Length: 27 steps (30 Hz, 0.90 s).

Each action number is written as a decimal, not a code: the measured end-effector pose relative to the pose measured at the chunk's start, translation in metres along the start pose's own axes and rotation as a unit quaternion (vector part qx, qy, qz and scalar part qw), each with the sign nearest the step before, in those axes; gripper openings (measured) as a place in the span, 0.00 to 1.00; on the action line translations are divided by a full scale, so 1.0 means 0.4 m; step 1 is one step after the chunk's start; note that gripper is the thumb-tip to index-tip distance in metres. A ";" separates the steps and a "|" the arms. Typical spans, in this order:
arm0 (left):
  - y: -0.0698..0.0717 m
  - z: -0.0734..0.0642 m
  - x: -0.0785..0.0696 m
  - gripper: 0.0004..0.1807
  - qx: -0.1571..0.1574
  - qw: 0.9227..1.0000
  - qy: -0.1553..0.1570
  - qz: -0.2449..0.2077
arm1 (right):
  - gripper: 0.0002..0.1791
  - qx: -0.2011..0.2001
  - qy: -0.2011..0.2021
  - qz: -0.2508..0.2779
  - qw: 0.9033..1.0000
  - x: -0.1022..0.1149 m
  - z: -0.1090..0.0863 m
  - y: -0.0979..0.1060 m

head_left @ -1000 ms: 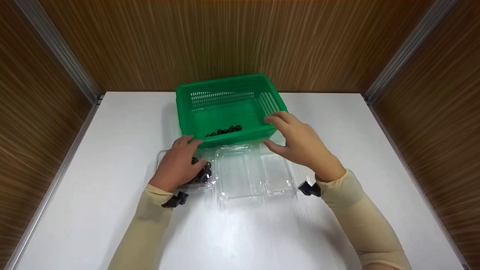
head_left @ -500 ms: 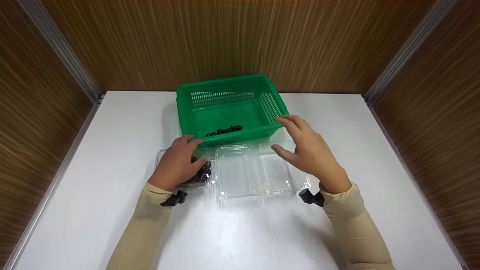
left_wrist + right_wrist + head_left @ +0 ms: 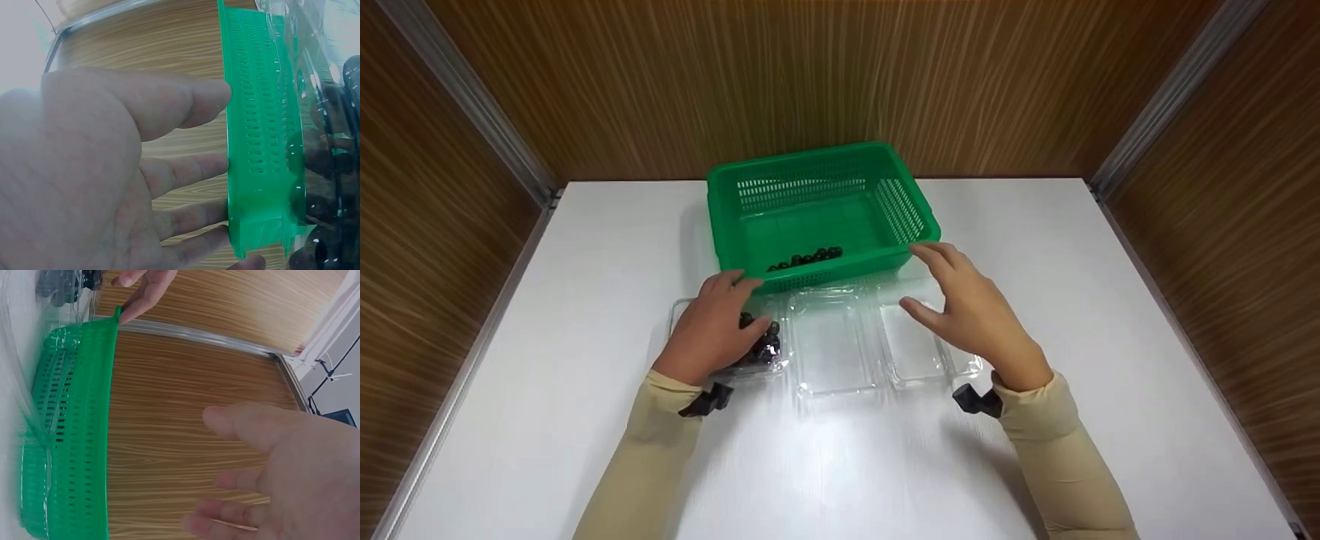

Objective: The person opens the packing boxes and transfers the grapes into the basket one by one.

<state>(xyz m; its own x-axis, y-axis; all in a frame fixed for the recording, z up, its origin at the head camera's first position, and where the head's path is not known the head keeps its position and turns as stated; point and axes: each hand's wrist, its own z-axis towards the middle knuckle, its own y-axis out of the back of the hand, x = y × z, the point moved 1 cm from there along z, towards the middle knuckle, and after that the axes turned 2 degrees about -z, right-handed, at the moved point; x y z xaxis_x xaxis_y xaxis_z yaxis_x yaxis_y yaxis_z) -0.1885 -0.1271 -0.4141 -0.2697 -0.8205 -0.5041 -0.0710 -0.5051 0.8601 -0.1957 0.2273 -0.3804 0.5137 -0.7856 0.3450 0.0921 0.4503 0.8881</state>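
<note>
My left hand (image 3: 711, 330) hovers over the leftmost clear plastic container (image 3: 679, 309), fingers spread and holding nothing. Dark, glossy round pieces (image 3: 769, 346) show in this container beside the thumb. The fingertips reach the front left rim of the green basket (image 3: 264, 214); whether they touch it I cannot tell. My right hand (image 3: 979, 311) is held with fingers apart above the right clear container (image 3: 915, 345). In the right wrist view a gap separates it from the basket. Between the hands lies the middle clear container (image 3: 834, 345), with nothing visible inside.
Inside the basket, several more dark round pieces (image 3: 810, 259) lie along the front wall. A white table (image 3: 840, 465) carries everything. Wood-grain panels (image 3: 825, 82) enclose it at the back and both sides.
My right hand has shifted right, away from the basket's right corner, then slightly down in view. The left hand has stayed nearly still. Basket and containers keep their places.
</note>
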 end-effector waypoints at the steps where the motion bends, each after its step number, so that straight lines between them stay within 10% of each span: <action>1: 0.000 -0.002 0.000 0.33 0.000 1.000 0.001 -0.001 | 0.40 0.004 0.001 0.000 1.000 0.002 -0.001 -0.001; 27: 0.037 -0.031 -0.028 0.42 0.007 1.000 0.000 -0.011 | 0.37 0.033 0.030 -0.008 0.999 0.039 -0.018 -0.034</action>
<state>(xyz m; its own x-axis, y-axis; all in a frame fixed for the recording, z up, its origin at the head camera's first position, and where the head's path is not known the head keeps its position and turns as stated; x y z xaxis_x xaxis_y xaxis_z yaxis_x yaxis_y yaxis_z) -0.1747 -0.1289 -0.3967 -0.2670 -0.8093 -0.5233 -0.0910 -0.5194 0.8497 -0.1828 0.2122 -0.3892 0.5632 -0.7645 0.3136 0.0452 0.4074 0.9121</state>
